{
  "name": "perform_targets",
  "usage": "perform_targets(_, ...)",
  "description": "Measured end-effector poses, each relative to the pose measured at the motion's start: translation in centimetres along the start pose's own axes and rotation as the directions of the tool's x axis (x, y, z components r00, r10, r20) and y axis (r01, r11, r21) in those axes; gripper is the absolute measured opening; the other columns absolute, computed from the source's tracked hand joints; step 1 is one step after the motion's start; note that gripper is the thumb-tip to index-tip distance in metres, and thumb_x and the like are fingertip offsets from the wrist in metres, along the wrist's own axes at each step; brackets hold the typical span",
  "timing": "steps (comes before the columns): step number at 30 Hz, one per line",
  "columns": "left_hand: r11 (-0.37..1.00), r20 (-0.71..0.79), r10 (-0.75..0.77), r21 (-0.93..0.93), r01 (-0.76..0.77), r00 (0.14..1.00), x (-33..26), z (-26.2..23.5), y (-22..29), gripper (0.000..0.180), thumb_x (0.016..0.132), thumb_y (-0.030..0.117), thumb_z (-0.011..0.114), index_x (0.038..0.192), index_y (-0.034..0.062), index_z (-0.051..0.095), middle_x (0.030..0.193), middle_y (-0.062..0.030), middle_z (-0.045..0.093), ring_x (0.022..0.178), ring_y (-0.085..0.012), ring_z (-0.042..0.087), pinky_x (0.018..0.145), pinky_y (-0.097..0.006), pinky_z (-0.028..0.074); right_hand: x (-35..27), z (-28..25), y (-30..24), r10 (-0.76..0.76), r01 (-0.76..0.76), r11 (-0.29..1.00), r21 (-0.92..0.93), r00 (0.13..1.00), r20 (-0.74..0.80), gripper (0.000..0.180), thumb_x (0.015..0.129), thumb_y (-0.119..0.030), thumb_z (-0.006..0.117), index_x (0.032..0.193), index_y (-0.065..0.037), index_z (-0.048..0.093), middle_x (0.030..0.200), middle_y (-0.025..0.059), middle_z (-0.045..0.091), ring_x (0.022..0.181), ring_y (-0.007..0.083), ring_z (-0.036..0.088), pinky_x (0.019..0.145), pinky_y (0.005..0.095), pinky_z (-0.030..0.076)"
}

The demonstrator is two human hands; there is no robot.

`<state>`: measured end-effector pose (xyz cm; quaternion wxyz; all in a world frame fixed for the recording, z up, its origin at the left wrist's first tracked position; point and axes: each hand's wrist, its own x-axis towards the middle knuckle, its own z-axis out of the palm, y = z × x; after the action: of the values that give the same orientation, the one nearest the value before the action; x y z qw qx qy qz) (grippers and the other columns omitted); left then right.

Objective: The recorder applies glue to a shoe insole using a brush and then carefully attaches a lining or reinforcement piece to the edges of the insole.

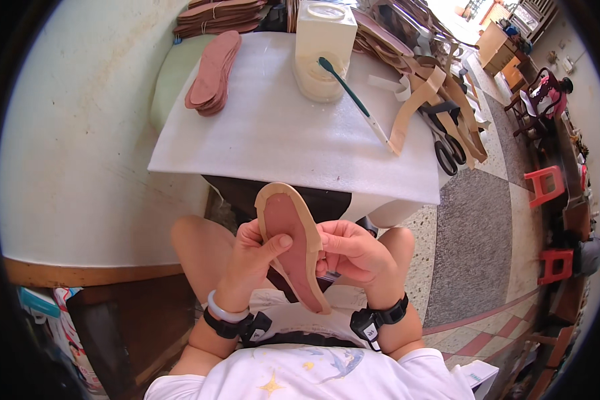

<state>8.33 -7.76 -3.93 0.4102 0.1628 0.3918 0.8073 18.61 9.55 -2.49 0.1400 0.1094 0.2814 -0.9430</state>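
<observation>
A shoe insole, reddish-pink in the middle with a beige strip folded round its rim, is held up over my lap, toe end pointing away. My left hand grips its left side, the thumb lying across the pink face. On the right side, my right hand pinches the beige edging between thumb and fingers, where a small flap of the strip sticks out. The underside of the insole is hidden.
On the white-covered table lie a stack of pink insoles, a cut-open plastic jug, a green-handled brush, black-handled scissors and loose beige strips. Red stools stand on the floor to the right.
</observation>
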Motion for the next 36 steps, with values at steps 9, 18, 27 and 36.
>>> perform_targets(9,0.988,0.072,-0.002,0.155,-0.010,0.997,-0.3,-1.3,-0.1,0.024,0.082,0.014,0.073,0.103,0.0032,0.065,0.094,-0.0082,0.069,0.086,-0.0157,0.066,0.080,-0.030,0.052,-0.3,-0.1,-0.1,0.073,-0.077,0.997,0.028,0.990,0.123,0.014,0.090,-0.016,0.063,0.090,-0.002,0.061,0.078,0.0010,0.060,0.070,0.0094,0.054,0.064,0.0222,0.043)
perform_targets(18,0.994,0.062,0.098,0.051,-0.102,0.993,-0.3,-0.6,-0.9,0.024,0.085,0.011,0.069,0.107,0.0040,0.063,0.097,-0.0085,0.068,0.091,-0.0174,0.065,0.089,-0.034,0.051,-0.3,0.3,0.6,-0.028,0.035,0.994,-0.101,0.997,0.066,0.015,0.089,-0.018,0.065,0.089,-0.003,0.060,0.077,-0.0010,0.058,0.070,0.0071,0.053,0.064,0.0201,0.043)
perform_targets(27,0.988,-0.113,0.048,0.150,-0.031,0.992,0.6,3.0,0.4,0.021,0.092,0.013,0.061,0.111,0.0032,0.058,0.097,-0.0067,0.067,0.084,-0.0122,0.065,0.074,-0.026,0.053,0.2,0.0,0.6,-0.192,0.189,0.980,-0.059,0.980,-0.052,0.015,0.094,-0.021,0.060,0.094,-0.005,0.059,0.084,-0.0018,0.059,0.075,0.0058,0.054,0.070,0.0218,0.045)
perform_targets(36,0.986,-0.242,0.113,0.145,-0.080,0.964,0.6,3.9,0.3,0.020,0.092,0.012,0.062,0.110,0.0030,0.060,0.101,-0.0046,0.067,0.085,-0.0081,0.063,0.074,-0.023,0.053,0.6,0.8,2.0,-0.328,0.299,0.939,-0.168,0.925,-0.190,0.020,0.097,-0.025,0.055,0.098,-0.006,0.061,0.090,-0.0009,0.063,0.082,0.0057,0.058,0.077,0.0245,0.047)
